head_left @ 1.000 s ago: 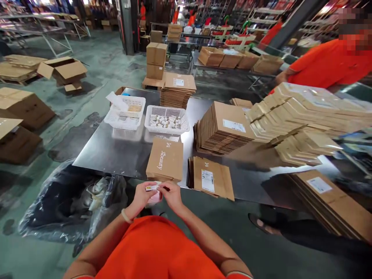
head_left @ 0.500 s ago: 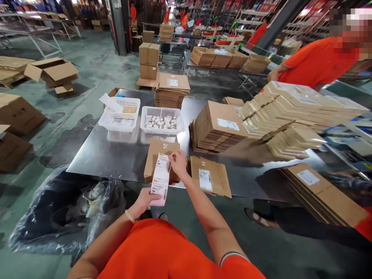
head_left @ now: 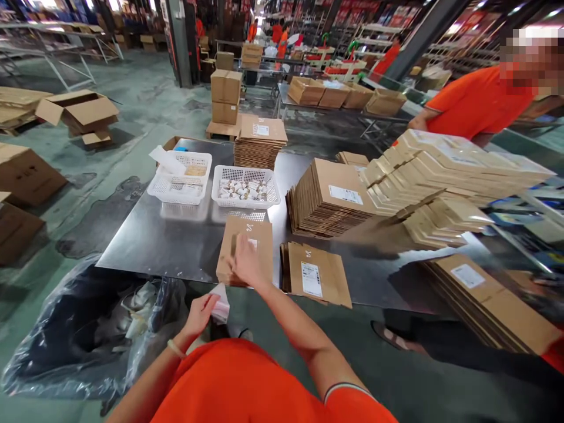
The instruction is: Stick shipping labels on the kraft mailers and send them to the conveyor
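- Pinching a pink-and-white label strip [head_left: 221, 310], the left hand [head_left: 199, 314] has thumb and fingers closed on its left side, off the near edge of the bench [head_left: 176, 247]; this grip probably leaves the rest free.
- Right hand [head_left: 247, 261], blurred, reaches over the front pile of flat cardboard packets [head_left: 263, 235]; whether its fingers are open or closed, I cannot tell. A white label [head_left: 252, 243] shows partly beyond it.
- The pile lies flat at the bench's near edge, likely for easy reach, its long axis seemingly running away from the body, white print towards the far end.
- The strip's narrow tip points up and away, its long axis running roughly away from the body.
- Right of the pile, labelled packets [head_left: 330, 273] lean slightly askew; beyond it sits a white basket [head_left: 244, 204] of small white items.
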Motion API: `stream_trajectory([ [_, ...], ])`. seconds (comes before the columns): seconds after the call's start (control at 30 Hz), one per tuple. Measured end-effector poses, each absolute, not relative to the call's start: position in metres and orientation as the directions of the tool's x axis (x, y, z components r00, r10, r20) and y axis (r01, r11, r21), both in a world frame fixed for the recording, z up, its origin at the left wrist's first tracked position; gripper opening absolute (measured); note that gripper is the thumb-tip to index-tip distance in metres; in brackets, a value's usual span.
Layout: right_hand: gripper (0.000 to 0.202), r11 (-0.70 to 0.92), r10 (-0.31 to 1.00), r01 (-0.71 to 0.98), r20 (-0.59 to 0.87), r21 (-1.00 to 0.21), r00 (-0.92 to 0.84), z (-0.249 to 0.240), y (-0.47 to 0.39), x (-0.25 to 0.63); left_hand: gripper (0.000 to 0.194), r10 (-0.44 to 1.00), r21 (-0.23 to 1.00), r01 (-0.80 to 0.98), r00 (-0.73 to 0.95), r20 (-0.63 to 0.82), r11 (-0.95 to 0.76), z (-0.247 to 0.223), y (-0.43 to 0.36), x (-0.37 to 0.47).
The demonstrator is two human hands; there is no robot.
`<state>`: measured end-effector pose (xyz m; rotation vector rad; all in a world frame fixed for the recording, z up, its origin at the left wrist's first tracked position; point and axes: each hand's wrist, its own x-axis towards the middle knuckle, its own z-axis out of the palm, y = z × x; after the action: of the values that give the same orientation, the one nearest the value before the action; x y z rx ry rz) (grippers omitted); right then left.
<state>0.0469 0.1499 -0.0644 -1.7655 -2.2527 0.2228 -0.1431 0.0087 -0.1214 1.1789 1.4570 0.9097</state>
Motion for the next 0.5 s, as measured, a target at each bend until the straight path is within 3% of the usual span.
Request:
stream_trajectory([
  [0.1,0.075,0.282,0.958,0.916,0.029,-0.286,-0.286,-0.073,0.154,0.051,0.047,0.988,0.947,0.289,-0.101,-0.117,0.142,-0.091,0.035,-0.138],
  [0.17,0.072,0.131,0.991,0.938,0.054,-0.322,-0.119,-0.075,0.162,0.069,0.057,0.984,0.939,0.308,-0.132,-0.118,0.154,-0.076,0.052,-0.13],
  [0.27,0.065,-0.109,0.978,0.899,0.113,-0.423,0.172,-0.076,0.166,0.105,0.05,0.978,0.94,0.282,-0.134,-0.161,0.194,-0.067,0.064,-0.116],
  [0.37,0.049,-0.271,0.952,0.81,-0.02,-0.52,0.306,-0.077,0.153,0.137,0.047,0.978,0.947,0.244,-0.074,-0.196,0.208,-0.067,0.059,-0.101],
  [0.5,0.042,-0.515,0.847,0.687,-0.181,-0.512,0.499,-0.075,0.128,0.196,0.048,0.98,0.976,0.161,0.108,-0.167,0.149,-0.068,0.045,-0.092],
])
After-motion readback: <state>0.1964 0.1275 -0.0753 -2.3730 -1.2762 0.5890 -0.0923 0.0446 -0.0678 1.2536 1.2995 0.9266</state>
